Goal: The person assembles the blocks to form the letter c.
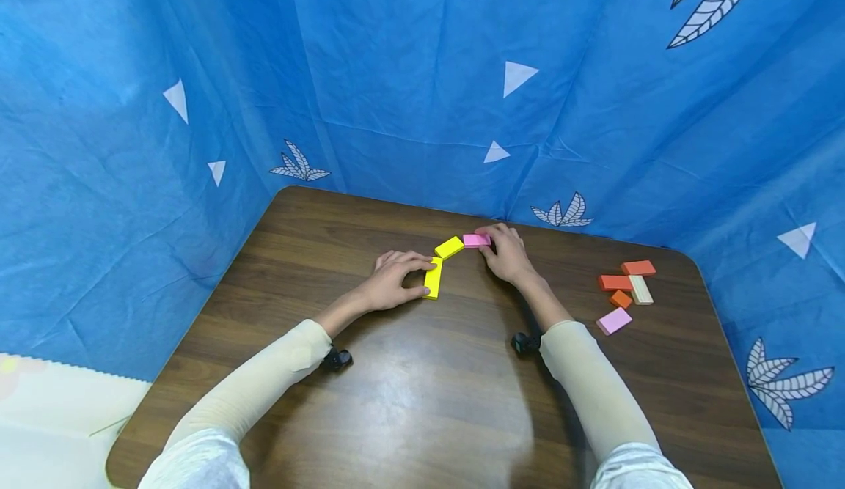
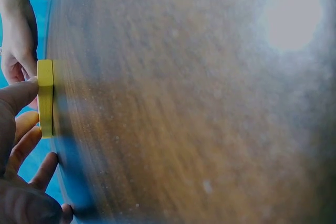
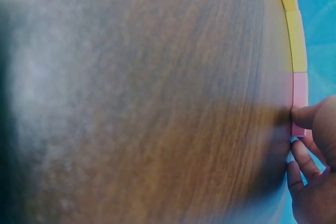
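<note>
Three flat blocks lie end to end in a bent line on the wooden table. My left hand (image 1: 389, 284) pinches the nearest yellow block (image 1: 433, 281), thumb at its near end and fingers by its far end. A second yellow block (image 1: 449, 248) angles away from it towards the pink block (image 1: 472, 240). At that pink block's right end, my right hand (image 1: 507, 256) holds it between thumb and fingers. In the right wrist view the pink block (image 3: 300, 90) meets the yellow one (image 3: 296, 43) end to end.
Off to the right lie several loose blocks: two red-orange ones (image 1: 638, 267), a cream one (image 1: 640, 289), a small orange one (image 1: 620, 299) and a light pink one (image 1: 614, 321). A blue patterned cloth (image 1: 409, 93) hangs behind the brown table (image 1: 396, 416).
</note>
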Demonstrator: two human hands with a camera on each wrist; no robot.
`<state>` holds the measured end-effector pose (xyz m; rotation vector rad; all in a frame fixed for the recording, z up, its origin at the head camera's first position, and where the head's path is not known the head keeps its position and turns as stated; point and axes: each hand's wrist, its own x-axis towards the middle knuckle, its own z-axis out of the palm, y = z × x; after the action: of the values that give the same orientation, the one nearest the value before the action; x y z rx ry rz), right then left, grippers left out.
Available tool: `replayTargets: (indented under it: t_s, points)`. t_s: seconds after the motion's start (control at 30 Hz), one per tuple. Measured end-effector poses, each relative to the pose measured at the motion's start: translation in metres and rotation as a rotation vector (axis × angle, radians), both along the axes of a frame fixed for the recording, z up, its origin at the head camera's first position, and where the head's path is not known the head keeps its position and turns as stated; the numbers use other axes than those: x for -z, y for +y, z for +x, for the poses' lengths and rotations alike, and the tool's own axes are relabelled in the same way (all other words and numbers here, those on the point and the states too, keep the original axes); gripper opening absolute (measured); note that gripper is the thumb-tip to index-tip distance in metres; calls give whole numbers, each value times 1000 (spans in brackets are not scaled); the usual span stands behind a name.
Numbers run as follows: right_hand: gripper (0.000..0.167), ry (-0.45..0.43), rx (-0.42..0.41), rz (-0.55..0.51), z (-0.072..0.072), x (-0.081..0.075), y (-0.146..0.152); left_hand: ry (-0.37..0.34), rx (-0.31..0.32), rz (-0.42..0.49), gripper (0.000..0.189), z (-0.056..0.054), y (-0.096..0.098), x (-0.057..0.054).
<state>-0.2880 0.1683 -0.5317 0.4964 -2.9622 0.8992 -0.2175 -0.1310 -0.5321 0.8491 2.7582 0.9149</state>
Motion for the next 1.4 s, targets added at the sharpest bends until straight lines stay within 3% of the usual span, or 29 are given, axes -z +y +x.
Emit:
replayTargets:
  t_s: [0.33, 0.53, 0.77, 1.0, 1.4]
  points:
    - [46, 3, -3, -37, 4, 0, 7, 4, -3, -5, 53, 1, 1, 0]
    - [47, 26, 2, -55, 8, -1, 26, 3, 2, -1, 53, 1, 2, -2]
    - [43, 34, 5, -42, 21, -6, 69, 4, -3, -11, 54, 1, 2, -2]
    - [39, 20, 60, -7, 42, -17, 118, 9, -9, -11, 54, 1, 1, -3]
    - [39, 81, 121, 40, 75, -25, 187, 0, -12, -4, 54, 0, 2, -1]
